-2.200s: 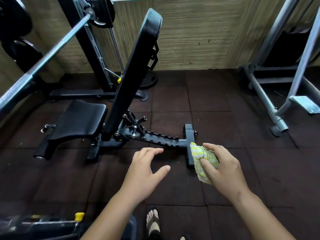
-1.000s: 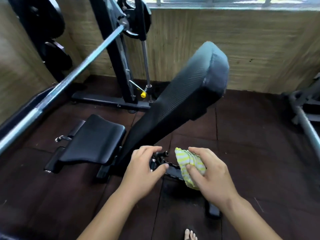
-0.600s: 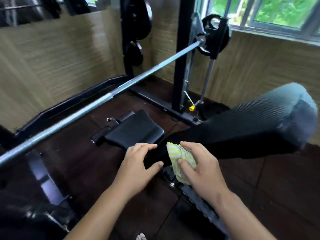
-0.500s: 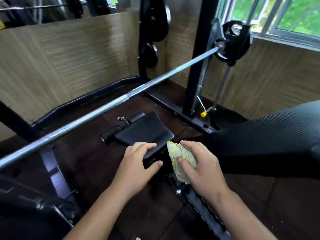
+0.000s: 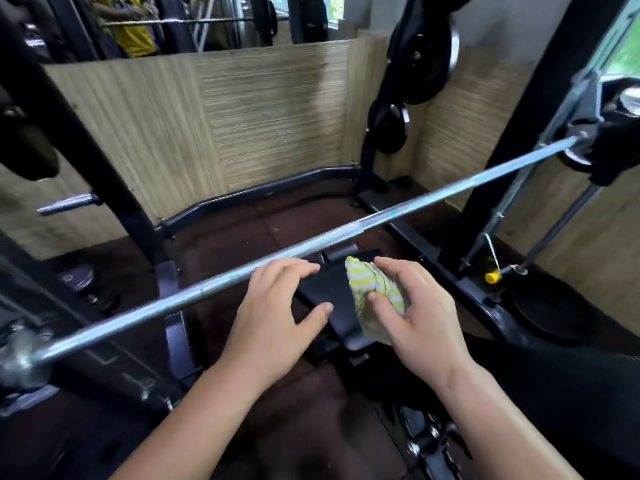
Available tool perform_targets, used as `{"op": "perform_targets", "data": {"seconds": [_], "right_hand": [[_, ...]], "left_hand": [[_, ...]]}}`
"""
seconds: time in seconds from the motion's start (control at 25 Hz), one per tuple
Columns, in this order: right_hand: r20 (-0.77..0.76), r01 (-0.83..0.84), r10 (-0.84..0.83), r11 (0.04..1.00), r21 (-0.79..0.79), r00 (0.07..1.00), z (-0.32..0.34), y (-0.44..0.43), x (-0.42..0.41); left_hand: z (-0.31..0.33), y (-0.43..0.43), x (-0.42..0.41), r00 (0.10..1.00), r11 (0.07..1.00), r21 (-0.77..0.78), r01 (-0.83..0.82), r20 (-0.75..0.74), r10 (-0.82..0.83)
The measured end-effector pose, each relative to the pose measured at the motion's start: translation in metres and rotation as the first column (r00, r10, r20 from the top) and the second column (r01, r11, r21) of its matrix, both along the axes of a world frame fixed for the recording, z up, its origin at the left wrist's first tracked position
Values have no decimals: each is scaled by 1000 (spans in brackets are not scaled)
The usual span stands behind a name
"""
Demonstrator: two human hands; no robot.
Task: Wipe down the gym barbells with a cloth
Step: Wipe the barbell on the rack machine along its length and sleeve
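Now nearer the barbell (image 5: 433, 197): hands (image 5: 273, 317), cloth (image 5: 375, 289)

Readable text: none in this view.
Barbell (image 5: 311, 242): a few small teal marks on the shaft, too smeared to tell whether they are letters or numbers.
Weight plates (image 5: 420, 46): faces dark and blurred, so any stamped figures cannot be made out.

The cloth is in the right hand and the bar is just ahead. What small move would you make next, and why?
Probably bring the right hand forward to lay the striped cloth on the barbell. The cloth is bunched in that hand and appears short of the bar. The left hand is open and holds nothing.
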State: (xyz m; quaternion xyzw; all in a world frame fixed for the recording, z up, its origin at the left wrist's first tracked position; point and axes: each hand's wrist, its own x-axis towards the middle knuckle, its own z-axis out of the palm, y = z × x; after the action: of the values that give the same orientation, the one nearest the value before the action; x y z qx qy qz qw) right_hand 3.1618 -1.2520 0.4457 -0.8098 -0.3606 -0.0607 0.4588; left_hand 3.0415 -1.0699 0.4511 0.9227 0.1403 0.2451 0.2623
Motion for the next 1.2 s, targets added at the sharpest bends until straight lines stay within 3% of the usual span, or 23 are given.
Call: {"op": "perform_targets", "data": {"seconds": [0.2, 0.4, 0.52, 0.6, 0.76, 1.0, 1.08, 1.2], "right_hand": [[55, -155, 156, 988, -15, 986, 5, 55, 20], [297, -224, 240, 971, -89, 924, -5, 96, 62], [384, -217, 291, 950, -225, 876, -33, 116, 85], [384, -181, 306, 927, -328, 871, -50, 123, 88], [351, -223, 342, 915, -336, 872, -53, 144, 69], [378, -415, 562, 816, -403, 736, -43, 177, 24], [384, -340, 503, 842, -418, 774, -39, 165, 40], [376, -124, 286, 908, -399, 881, -41, 140, 72]], "left_hand": [[2, 36, 2, 989, 988, 50, -149, 15, 148], [-9, 48, 2, 955, 954, 90, -287, -48, 292], [-16, 46, -4, 917, 919, 117, -376, -96, 387], [-21, 44, -12, 887, 894, 118, -432, -122, 445], [-27, 44, -27, 852, 864, 145, -483, -148, 502], [-26, 58, -48, 826, 837, 128, -533, -139, 547], [-25, 65, -56, 830, 841, 122, -527, -139, 540], [-23, 78, -73, 834, 844, 120, -523, -133, 536]]}}
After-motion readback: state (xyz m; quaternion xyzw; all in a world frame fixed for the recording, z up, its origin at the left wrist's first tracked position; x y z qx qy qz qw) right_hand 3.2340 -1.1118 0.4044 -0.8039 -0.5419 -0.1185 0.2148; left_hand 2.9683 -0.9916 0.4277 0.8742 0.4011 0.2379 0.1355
